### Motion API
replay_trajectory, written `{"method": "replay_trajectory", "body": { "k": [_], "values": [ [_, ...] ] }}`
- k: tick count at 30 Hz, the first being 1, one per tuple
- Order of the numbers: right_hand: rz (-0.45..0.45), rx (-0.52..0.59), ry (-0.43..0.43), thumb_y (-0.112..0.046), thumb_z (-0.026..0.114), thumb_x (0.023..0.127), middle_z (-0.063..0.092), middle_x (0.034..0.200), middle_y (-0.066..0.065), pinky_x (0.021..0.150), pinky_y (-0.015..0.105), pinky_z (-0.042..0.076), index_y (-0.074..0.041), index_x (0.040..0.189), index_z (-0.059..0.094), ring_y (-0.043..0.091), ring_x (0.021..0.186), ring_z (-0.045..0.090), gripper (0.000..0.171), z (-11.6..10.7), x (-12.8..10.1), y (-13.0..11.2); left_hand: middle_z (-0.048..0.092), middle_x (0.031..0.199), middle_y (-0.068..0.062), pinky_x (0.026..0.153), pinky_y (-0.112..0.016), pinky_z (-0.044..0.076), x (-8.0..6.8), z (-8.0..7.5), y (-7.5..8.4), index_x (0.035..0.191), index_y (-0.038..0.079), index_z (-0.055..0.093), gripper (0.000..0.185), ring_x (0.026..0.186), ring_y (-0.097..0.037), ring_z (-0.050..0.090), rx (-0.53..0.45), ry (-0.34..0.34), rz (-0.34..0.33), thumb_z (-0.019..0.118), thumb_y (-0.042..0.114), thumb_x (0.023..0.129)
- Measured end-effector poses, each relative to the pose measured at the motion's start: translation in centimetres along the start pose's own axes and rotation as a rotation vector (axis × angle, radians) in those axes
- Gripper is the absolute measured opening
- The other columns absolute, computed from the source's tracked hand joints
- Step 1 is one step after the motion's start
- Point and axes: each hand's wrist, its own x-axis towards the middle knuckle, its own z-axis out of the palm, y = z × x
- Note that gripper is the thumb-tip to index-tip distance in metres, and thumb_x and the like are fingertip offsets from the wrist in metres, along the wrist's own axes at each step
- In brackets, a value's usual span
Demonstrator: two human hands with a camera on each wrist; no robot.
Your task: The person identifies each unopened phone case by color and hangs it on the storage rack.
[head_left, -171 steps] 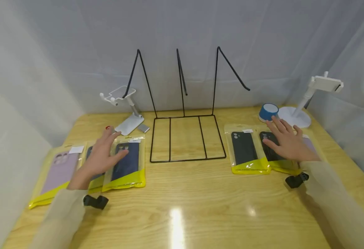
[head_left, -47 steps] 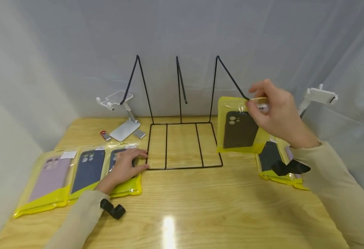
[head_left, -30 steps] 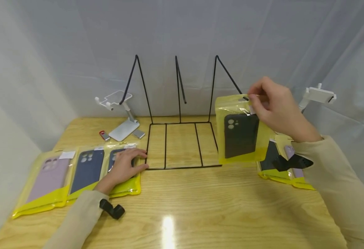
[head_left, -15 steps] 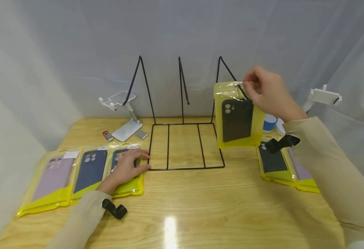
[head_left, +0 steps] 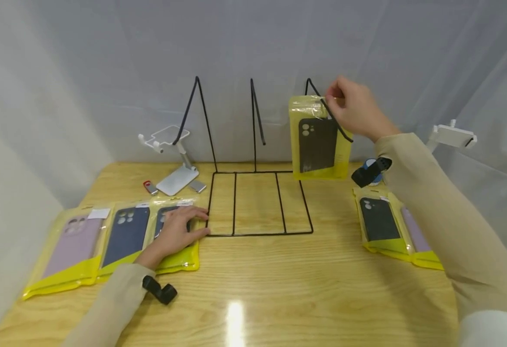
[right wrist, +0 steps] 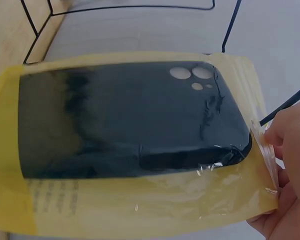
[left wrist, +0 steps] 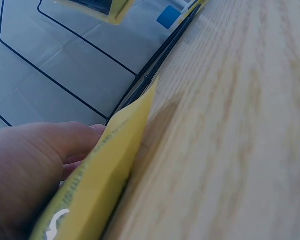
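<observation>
Pinching the bagged phone case [head_left: 319, 140] by its top edge, our right hand [head_left: 352, 113] grip holds something light, floppy, slippery.

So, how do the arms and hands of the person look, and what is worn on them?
Both hands, the left hand and the right hand, are bare: no gloves or rings show. Each arm has a long beige sleeve. A small black device sits at the left wrist, and another black one at the right wrist.
</observation>
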Motion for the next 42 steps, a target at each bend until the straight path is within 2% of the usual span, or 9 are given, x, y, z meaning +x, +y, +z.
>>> {"method": "replay_trajectory", "body": {
  "k": [8, 12, 16, 19, 24, 28, 34, 37, 42],
  "values": [
    [-0.002, 0.023, -0.009, -0.013, 0.041, 0.101, 0.056, 0.103, 0.023, 0.089, 0.047, 0.046, 0.005, 0.11, 0.05, 0.034, 0.094, 0.057, 0.022, 0.3, 0.9, 0.8, 0.062, 0.127, -0.011, 0.101, -0.058, 0.023, 0.0, 0.2, 0.1, 0.109, 0.008, 0.069, 0.031, 0.124, -0.036, 0.049, -0.008, -0.002, 0.0, 0.076, 0.023, 0.083],
    [0.001, 0.079, -0.019, -0.017, 0.044, 0.101, 0.054, 0.101, 0.018, 0.082, 0.035, 0.043, 0.003, 0.114, 0.05, 0.019, 0.084, 0.052, 0.025, -0.5, 0.8, 1.4, 0.062, 0.127, -0.011, 0.101, -0.058, 0.023, 0.1, 0.2, 0.1, 0.109, 0.008, 0.069, 0.03, 0.124, -0.036, 0.049, -0.005, -0.002, 0.005, 0.075, 0.022, 0.084],
    [0.039, 0.132, -0.012, -0.022, 0.046, 0.101, 0.055, 0.095, 0.005, 0.068, 0.023, 0.037, 0.002, 0.121, 0.049, 0.005, 0.072, 0.049, 0.031, -1.8, 0.1, 1.9, 0.062, 0.127, -0.012, 0.101, -0.057, 0.022, 0.3, 0.2, 0.1, 0.108, 0.008, 0.069, 0.03, 0.123, -0.036, 0.05, -0.015, 0.0, 0.005, 0.076, 0.022, 0.083],
    [0.051, 0.155, 0.016, -0.022, 0.048, 0.1, 0.058, 0.091, -0.002, 0.063, 0.019, 0.038, 0.001, 0.125, 0.049, 0.002, 0.069, 0.052, 0.034, -2.6, -0.7, 2.4, 0.062, 0.127, -0.012, 0.101, -0.057, 0.022, 0.3, 0.2, 0.2, 0.108, 0.007, 0.069, 0.03, 0.123, -0.036, 0.05, -0.02, -0.002, 0.003, 0.076, 0.022, 0.083],
    [0.022, 0.128, 0.069, -0.015, 0.048, 0.099, 0.06, 0.091, 0.003, 0.06, 0.016, 0.039, 0.0, 0.125, 0.051, -0.001, 0.069, 0.052, 0.03, -3.2, -2.9, 3.2, 0.062, 0.127, -0.013, 0.102, -0.058, 0.022, 0.2, 0.1, 0.1, 0.108, 0.007, 0.069, 0.029, 0.123, -0.037, 0.049, -0.014, -0.007, -0.009, 0.075, 0.022, 0.084],
    [0.018, 0.085, 0.099, -0.013, 0.048, 0.098, 0.056, 0.091, 0.001, 0.06, 0.015, 0.038, 0.001, 0.121, 0.053, -0.003, 0.069, 0.05, 0.027, -3.5, -4.9, 3.9, 0.062, 0.127, -0.012, 0.101, -0.057, 0.023, 0.2, 0.0, -0.1, 0.108, 0.008, 0.069, 0.028, 0.123, -0.036, 0.049, -0.009, -0.005, -0.007, 0.075, 0.022, 0.084],
    [0.016, -0.013, 0.054, -0.011, 0.053, 0.097, 0.061, 0.096, 0.012, 0.063, 0.011, 0.038, 0.001, 0.115, 0.058, -0.01, 0.07, 0.047, 0.022, -3.0, -7.7, 5.7, 0.062, 0.127, -0.012, 0.101, -0.058, 0.023, 0.4, 0.1, -0.1, 0.108, 0.009, 0.07, 0.028, 0.123, -0.036, 0.049, -0.026, 0.001, 0.002, 0.075, 0.022, 0.084],
    [0.046, -0.046, -0.01, -0.013, 0.053, 0.098, 0.064, 0.099, 0.017, 0.063, 0.015, 0.039, 0.0, 0.115, 0.059, -0.005, 0.073, 0.049, 0.022, -2.0, -9.2, 7.1, 0.062, 0.127, -0.012, 0.101, -0.058, 0.023, 0.3, 0.1, -0.1, 0.108, 0.009, 0.07, 0.028, 0.124, -0.037, 0.049, -0.025, -0.001, -0.001, 0.075, 0.022, 0.084],
    [0.122, -0.076, -0.129, -0.013, 0.052, 0.098, 0.064, 0.099, 0.018, 0.063, 0.025, 0.043, 0.001, 0.115, 0.058, 0.019, 0.078, 0.057, 0.023, -0.6, -11.3, 9.0, 0.062, 0.128, -0.012, 0.102, -0.058, 0.022, 0.3, 0.1, -0.1, 0.109, 0.008, 0.07, 0.029, 0.124, -0.036, 0.049, -0.031, -0.005, -0.006, 0.075, 0.022, 0.084]
  ]
}}
